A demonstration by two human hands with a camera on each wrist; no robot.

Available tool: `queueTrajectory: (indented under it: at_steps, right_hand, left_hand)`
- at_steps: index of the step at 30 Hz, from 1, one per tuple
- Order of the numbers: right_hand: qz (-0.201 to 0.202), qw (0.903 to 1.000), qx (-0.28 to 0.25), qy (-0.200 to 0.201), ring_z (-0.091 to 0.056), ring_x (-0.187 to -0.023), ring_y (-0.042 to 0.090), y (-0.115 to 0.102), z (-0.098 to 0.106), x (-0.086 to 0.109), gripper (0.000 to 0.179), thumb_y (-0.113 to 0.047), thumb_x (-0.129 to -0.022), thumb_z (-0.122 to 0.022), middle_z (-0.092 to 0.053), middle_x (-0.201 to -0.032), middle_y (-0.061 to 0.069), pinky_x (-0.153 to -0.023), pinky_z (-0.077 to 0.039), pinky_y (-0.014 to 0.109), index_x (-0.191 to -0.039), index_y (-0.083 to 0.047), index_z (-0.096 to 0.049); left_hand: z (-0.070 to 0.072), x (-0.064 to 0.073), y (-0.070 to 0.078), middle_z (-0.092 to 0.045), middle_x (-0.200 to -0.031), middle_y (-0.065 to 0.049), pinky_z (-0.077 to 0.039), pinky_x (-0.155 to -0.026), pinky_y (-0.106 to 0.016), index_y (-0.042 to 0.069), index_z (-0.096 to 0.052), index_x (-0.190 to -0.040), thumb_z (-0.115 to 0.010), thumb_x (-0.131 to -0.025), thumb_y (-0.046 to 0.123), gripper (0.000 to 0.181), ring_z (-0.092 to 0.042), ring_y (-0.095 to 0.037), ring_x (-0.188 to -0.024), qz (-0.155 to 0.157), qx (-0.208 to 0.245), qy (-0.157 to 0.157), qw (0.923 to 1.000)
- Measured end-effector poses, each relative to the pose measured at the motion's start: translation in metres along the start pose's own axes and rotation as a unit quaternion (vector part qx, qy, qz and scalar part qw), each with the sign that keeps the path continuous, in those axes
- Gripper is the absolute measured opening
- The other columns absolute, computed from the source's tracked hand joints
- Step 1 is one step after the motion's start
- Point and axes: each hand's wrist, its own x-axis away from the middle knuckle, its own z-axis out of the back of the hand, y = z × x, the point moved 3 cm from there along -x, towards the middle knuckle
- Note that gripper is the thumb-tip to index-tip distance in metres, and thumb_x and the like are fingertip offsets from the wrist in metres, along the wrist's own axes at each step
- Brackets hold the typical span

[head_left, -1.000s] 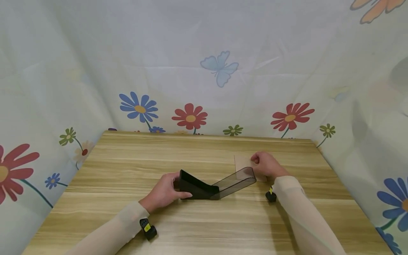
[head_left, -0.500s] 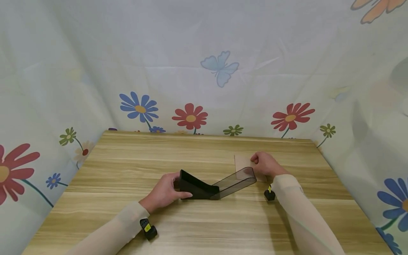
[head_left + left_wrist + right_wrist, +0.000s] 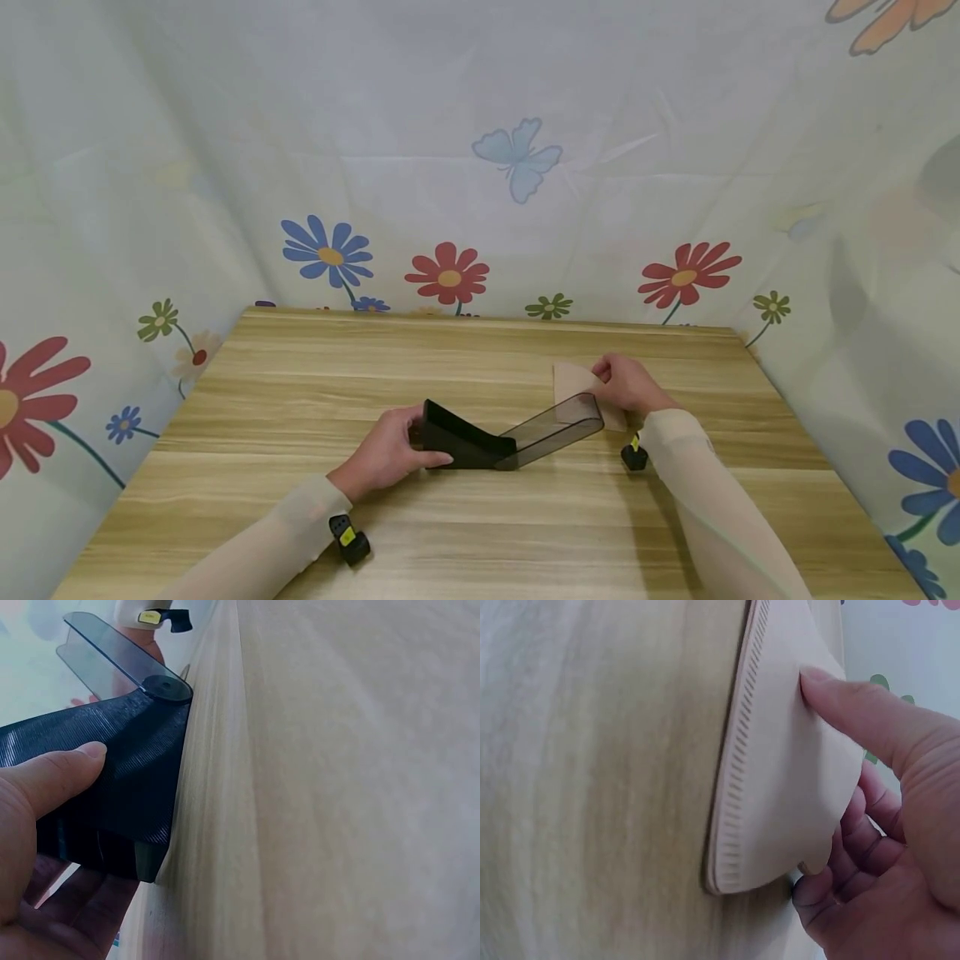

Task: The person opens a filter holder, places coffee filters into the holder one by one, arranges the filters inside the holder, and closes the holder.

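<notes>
My left hand (image 3: 390,446) grips the back end of a black case (image 3: 463,446) with a smoky see-through lid (image 3: 551,427) swung open to the right. In the left wrist view the thumb (image 3: 64,776) lies along the case's ribbed side, fingers around the other side. Farther right, my right hand (image 3: 632,385) pinches pale paper coffee filters (image 3: 780,787) with a crimped edge, thumb on the upper face and fingers underneath. The filters bow upward at the pinched side, while the crimped edge lies close to the tabletop. The lid partly overlaps the filters in the head view.
Both hands work over a wood-grain table (image 3: 480,533). Behind it and at both sides hangs a white curtain (image 3: 390,125) printed with flowers and butterflies. A small black camera (image 3: 349,542) sits on the left wrist, another camera (image 3: 634,454) on the right.
My right hand has closed its fingers on the filters' right side and bent them up slightly. The left hand, the case and its lid stay in place.
</notes>
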Motion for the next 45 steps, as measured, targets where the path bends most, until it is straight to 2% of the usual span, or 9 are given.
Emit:
queueTrajectory:
  at_steps: [6,11,20,23,30,34,37,41,45]
  right_hand:
    - [-0.002,0.9997,-0.026,0.001,-0.056,-0.081,0.021,0.004,0.001,-0.004,0.035,-0.031,-0.085,-0.085,-0.063,-0.088,0.007,-0.071,-0.047,0.031,-0.096,-0.005,-0.064]
    - [0.0,0.9994,-0.03,-0.018,-0.054,-0.081,0.02,0.008,0.001,-0.011,0.027,-0.031,-0.087,-0.083,-0.062,-0.086,0.004,-0.068,-0.045,0.031,-0.09,-0.009,-0.068]
    - [0.03,0.9982,-0.035,-0.037,-0.053,-0.082,0.021,0.007,0.008,-0.015,0.016,-0.025,-0.091,-0.079,-0.064,-0.088,0.004,-0.07,-0.043,0.033,-0.09,-0.011,-0.073]
    - [0.031,0.998,-0.04,-0.038,-0.053,-0.081,0.021,0.007,0.009,-0.015,0.016,-0.025,-0.091,-0.079,-0.062,-0.086,0.004,-0.07,-0.043,0.033,-0.09,-0.01,-0.072]
    - [0.021,0.9982,-0.055,-0.012,-0.055,-0.08,0.021,0.01,0.01,-0.017,0.022,-0.025,-0.089,-0.082,-0.064,-0.089,0.006,-0.07,-0.046,0.033,-0.094,-0.008,-0.068]
    - [0.029,0.9983,-0.048,-0.018,-0.054,-0.079,0.021,0.01,0.012,-0.019,0.02,-0.027,-0.091,-0.08,-0.065,-0.086,0.004,-0.068,-0.045,0.033,-0.091,-0.009,-0.07]
    - [0.046,0.9977,-0.044,-0.024,-0.051,-0.072,0.019,0.01,0.012,-0.019,0.022,-0.026,-0.093,-0.078,-0.058,-0.076,0.001,-0.065,-0.041,0.031,-0.082,-0.009,-0.068]
    - [0.068,0.9967,-0.039,-0.02,-0.042,-0.063,0.017,0.012,0.012,-0.018,0.035,-0.022,-0.095,-0.075,-0.042,-0.064,-0.004,-0.059,-0.035,0.028,-0.069,-0.008,-0.058]
    - [0.07,0.9969,-0.034,-0.013,-0.042,-0.062,0.016,0.013,0.013,-0.017,0.037,-0.025,-0.098,-0.072,-0.041,-0.064,-0.004,-0.057,-0.033,0.028,-0.069,-0.009,-0.057]
  left_hand:
    - [0.0,0.0,-0.001,-0.074,-0.099,0.012,-0.049,-0.066,-0.025,0.031,-0.07,-0.112,-0.088,-0.081,0.039,0.037,-0.062,-0.01,-0.077,0.001,0.0,-0.002,1.0]
    - [0.001,0.0,-0.001,-0.074,-0.098,0.012,-0.049,-0.064,-0.026,0.03,-0.07,-0.113,-0.087,-0.081,0.039,0.037,-0.061,-0.01,-0.076,-0.002,0.002,-0.002,1.0]
    - [0.0,0.0,0.0,-0.074,-0.102,0.012,-0.049,-0.066,-0.025,0.029,-0.071,-0.114,-0.087,-0.082,0.038,0.037,-0.062,-0.009,-0.077,-0.002,0.005,-0.004,1.0]
    - [0.0,0.0,0.0,-0.074,-0.103,0.011,-0.049,-0.066,-0.026,0.029,-0.071,-0.114,-0.087,-0.082,0.037,0.037,-0.062,-0.009,-0.077,-0.001,0.005,-0.005,1.0]
    - [0.0,0.0,0.0,-0.074,-0.104,0.01,-0.049,-0.067,-0.025,0.028,-0.071,-0.115,-0.086,-0.083,0.038,0.037,-0.061,-0.009,-0.078,0.002,0.001,-0.006,1.0]
    - [0.0,0.001,0.0,-0.074,-0.104,0.007,-0.049,-0.068,-0.026,0.026,-0.071,-0.115,-0.086,-0.083,0.038,0.037,-0.062,-0.01,-0.079,0.002,0.005,-0.006,1.0]
    - [0.0,0.001,0.001,-0.074,-0.105,0.009,-0.049,-0.068,-0.026,0.027,-0.071,-0.115,-0.086,-0.083,0.038,0.037,-0.062,-0.01,-0.079,0.002,0.005,-0.007,1.0]
    - [0.0,0.0,0.001,-0.074,-0.103,0.011,-0.049,-0.068,-0.026,0.029,-0.07,-0.115,-0.086,-0.083,0.038,0.037,-0.062,-0.01,-0.078,0.004,0.008,-0.009,0.9999]
    - [0.001,0.0,0.001,-0.074,-0.102,0.011,-0.049,-0.067,-0.026,0.029,-0.07,-0.114,-0.086,-0.083,0.039,0.036,-0.062,-0.011,-0.077,0.005,0.008,-0.008,0.9999]
